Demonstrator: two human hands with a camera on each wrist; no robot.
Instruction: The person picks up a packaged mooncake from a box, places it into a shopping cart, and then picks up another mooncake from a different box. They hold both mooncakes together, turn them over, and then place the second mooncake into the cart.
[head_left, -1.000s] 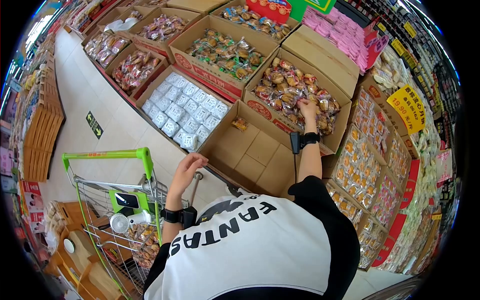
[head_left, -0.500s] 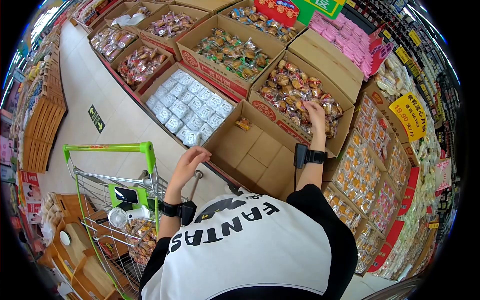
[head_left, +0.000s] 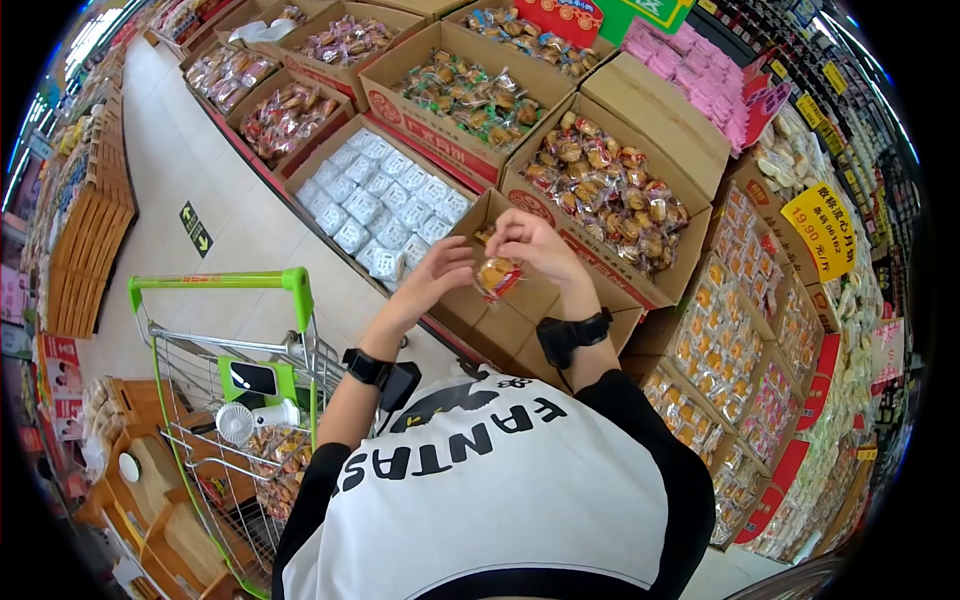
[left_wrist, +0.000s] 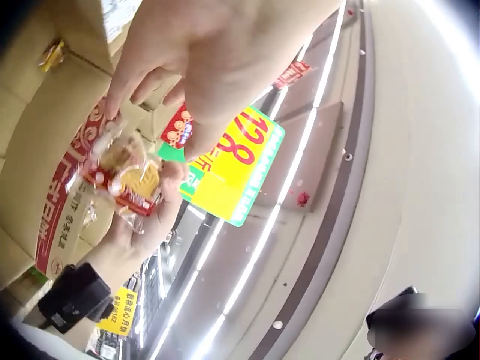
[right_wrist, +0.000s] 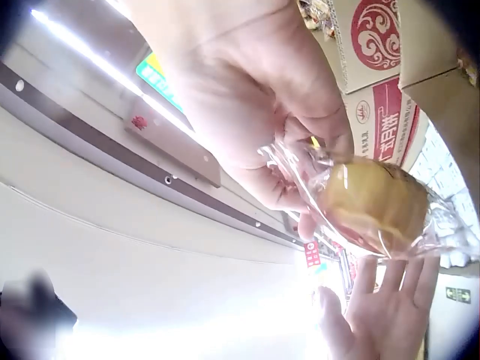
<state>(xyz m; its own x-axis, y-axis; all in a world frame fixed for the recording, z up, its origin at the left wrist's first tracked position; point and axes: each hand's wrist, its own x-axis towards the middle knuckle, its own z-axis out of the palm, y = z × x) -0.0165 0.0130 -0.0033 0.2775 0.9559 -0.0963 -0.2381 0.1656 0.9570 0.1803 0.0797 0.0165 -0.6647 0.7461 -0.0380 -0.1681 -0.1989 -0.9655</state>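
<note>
My right hand (head_left: 538, 248) pinches the edge of a clear-wrapped pastry (head_left: 497, 277), which hangs over the nearly bare carton (head_left: 520, 335). In the right wrist view the pastry (right_wrist: 379, 206) is round and golden, and the right hand (right_wrist: 251, 97) grips its wrapper. Close on its other side is my left hand (head_left: 437, 276), fingers spread and slightly bent; that left hand (right_wrist: 386, 311) shows its palm below the packet. Seen from the left wrist, a left fingertip is beside the packet (left_wrist: 127, 180); whether it touches the wrapper I cannot tell.
A carton of similar pastries (head_left: 610, 190) stands beyond the right hand, with white packets (head_left: 375, 200) in a box to the left. A shopping cart (head_left: 225, 283) holding bagged goods is at my left. Trays of wrapped sweets (head_left: 715, 330) line the right side.
My right hand has come back from the pastry carton with a wrapped pastry and moved left over the nearly bare carton. My left hand has risen and moved right towards it.
</note>
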